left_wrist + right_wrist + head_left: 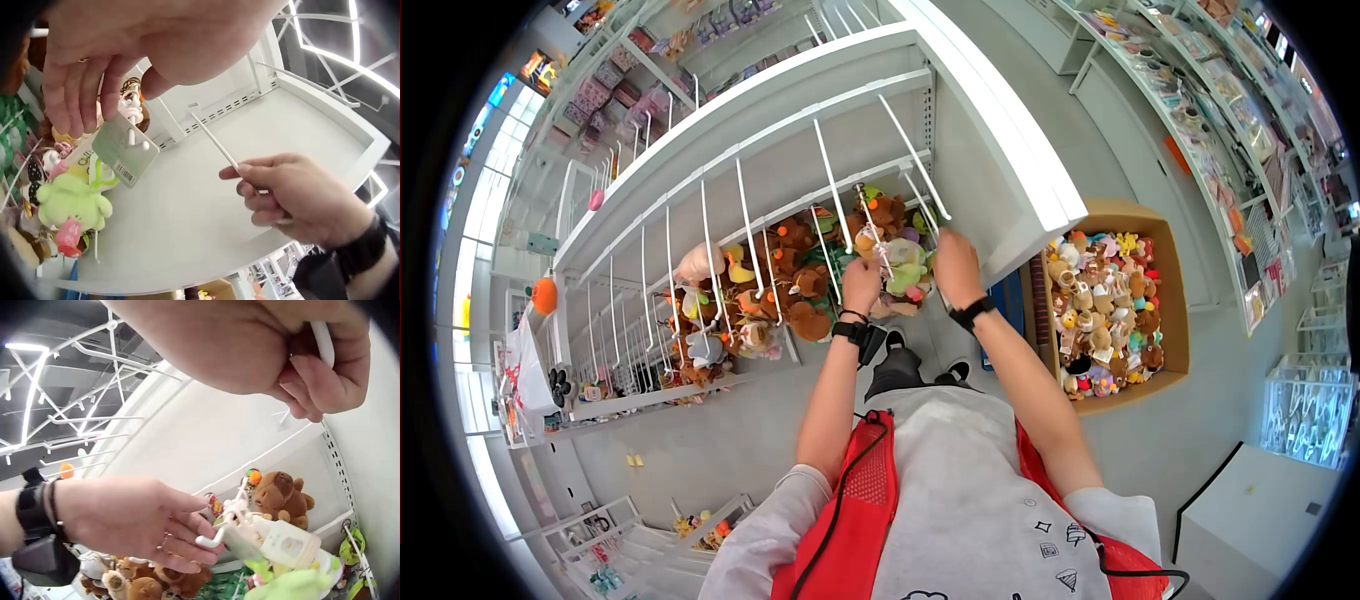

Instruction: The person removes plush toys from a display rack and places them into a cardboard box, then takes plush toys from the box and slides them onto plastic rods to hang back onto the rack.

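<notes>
The loosely extended fingers of the left hand (862, 287) grip nothing, beside a pale green cardboard tag (127, 153); whether they touch it I cannot tell. Below them hangs a light-green, rounded plush toy (75, 203), near a white hooked metal prong (212, 539) whose long axis points out from the white metal rack (1005, 105). The left hand is nearer the toy; the right hand (957, 266) has its fingers curled round a separate straight white metal rod (212, 142).
</notes>
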A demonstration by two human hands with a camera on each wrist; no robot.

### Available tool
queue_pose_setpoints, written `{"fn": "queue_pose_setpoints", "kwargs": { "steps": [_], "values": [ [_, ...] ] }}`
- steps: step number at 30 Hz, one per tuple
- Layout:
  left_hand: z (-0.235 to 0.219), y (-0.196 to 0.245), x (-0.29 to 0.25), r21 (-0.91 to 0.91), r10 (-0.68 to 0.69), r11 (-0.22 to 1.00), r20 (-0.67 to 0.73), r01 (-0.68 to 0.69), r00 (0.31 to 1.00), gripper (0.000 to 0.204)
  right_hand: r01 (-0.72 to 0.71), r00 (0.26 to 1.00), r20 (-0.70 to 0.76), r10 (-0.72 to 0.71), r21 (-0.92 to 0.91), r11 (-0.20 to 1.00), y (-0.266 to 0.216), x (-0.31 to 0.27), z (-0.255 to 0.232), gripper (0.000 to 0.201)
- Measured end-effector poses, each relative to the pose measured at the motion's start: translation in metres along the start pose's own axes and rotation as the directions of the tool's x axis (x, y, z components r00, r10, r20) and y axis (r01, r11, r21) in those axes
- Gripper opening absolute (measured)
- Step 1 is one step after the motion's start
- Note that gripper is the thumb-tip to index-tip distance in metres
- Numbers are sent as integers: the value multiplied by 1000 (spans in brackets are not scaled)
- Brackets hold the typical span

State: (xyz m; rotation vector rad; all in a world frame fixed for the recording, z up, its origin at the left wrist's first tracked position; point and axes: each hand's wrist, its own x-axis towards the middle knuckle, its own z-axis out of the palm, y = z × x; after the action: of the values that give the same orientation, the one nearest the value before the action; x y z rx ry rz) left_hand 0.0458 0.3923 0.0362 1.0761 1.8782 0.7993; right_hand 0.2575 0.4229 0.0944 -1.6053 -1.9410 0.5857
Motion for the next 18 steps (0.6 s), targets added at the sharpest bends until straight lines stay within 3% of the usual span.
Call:
{"fn": "queue_pose_setpoints", "kwargs": {
  "steps": [1,3,5,6,7,9,13,18],
  "values": [
    [-5,7,2,200,-12,980,-6,13,1000,42,-16,1000,-15,16,-19,1000,-3,14,7,15],
    [-8,9,7,220,-47,975,17,42,999,43,-34,999,-33,33,-40,999,-4,34,22,17],
    [-1,-9,17,167,98,983,-120,-77,988,44,-88,995,-42,85,-66,994,2,44,38,21],
    [-8,-7,20,220,90,972,-5,-87,996,43,-79,996,-52,73,-112,991,2,44,40,22],
    [-10,-14,27,221,78,972,15,-79,997,43,-99,995,-44,95,-120,988,-1,44,40,22],
    [-9,-29,43,29,-40,999,262,33,964,41,-126,991,-64,119,-130,983,-8,49,42,15],
    [-16,-31,51,-215,-56,961,460,173,886,37,-216,975,11,220,-143,966,-18,52,41,17],
    [-24,-20,39,-361,-57,889,526,283,849,34,-176,970,112,217,-296,939,-22,49,51,19]
  ]
}}
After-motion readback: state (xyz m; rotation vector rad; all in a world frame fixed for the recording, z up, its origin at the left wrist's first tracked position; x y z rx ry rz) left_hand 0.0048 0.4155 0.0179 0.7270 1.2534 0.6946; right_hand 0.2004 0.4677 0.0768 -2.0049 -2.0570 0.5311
